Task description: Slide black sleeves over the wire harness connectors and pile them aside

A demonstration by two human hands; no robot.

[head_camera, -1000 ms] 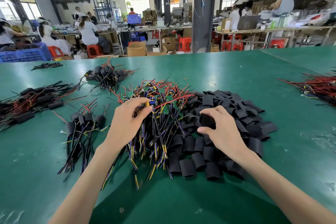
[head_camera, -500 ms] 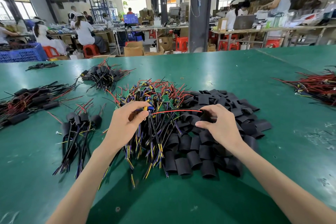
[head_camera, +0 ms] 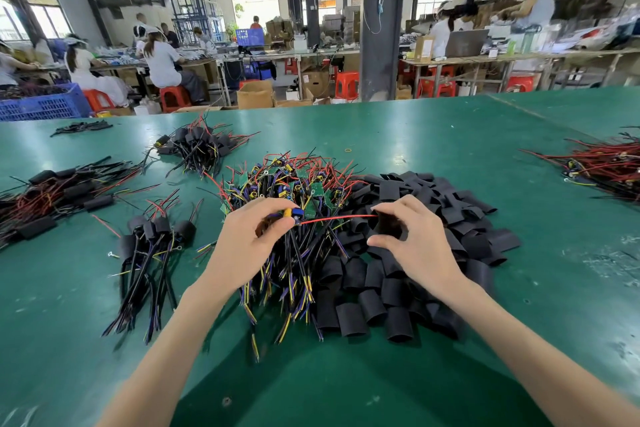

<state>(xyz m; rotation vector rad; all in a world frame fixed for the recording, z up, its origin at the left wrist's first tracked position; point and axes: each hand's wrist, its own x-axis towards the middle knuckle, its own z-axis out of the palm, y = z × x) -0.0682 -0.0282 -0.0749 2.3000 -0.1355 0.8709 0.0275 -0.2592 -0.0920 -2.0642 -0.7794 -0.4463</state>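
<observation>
The left hand [head_camera: 248,243] pinches a blue-and-yellow connector [head_camera: 293,212] above the pile of bare harnesses [head_camera: 294,180]. The right hand [head_camera: 418,245] grips 1 black sleeve [head_camera: 387,228] over the loose sleeve heap [head_camera: 450,204]. A red wire [head_camera: 336,218] runs taut between them, seemingly to guide the sleeve on. Sleeved harnesses [head_camera: 152,236] lie left on the bench [head_camera: 519,149].
</observation>
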